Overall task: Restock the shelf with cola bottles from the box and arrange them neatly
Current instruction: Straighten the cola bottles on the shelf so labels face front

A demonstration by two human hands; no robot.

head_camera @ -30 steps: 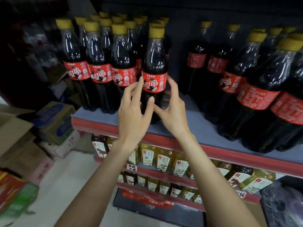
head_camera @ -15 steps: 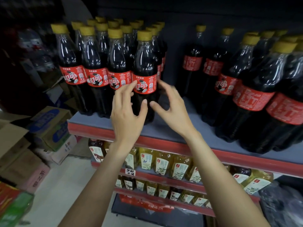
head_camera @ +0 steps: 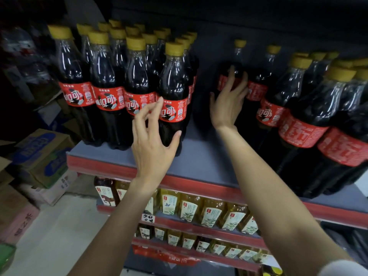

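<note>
A block of small cola bottles [head_camera: 107, 92] with yellow caps and red labels stands on the left of the grey shelf [head_camera: 201, 162]. The front right bottle [head_camera: 173, 80] of that block stands upright in line with its row. My left hand [head_camera: 151, 144] hovers in front of it with loose, spread fingers, and the thumb tip touches its lower body. Further back, my right hand [head_camera: 225, 104] reaches with spread fingers onto a cola bottle [head_camera: 239, 56] at the rear of the shelf. Larger cola bottles [head_camera: 302, 124] fill the right side.
A bare gap of shelf runs between the two bottle groups. The shelf has a red front edge [head_camera: 199, 184]. Below it, lower shelves hold yellow tea bottles [head_camera: 191, 208]. Cardboard boxes [head_camera: 39, 156] are stacked on the floor at the left.
The front bottle has slid left against its row. My left hand has loosened off it. My right hand has left it and moved right and back onto a rear bottle.
</note>
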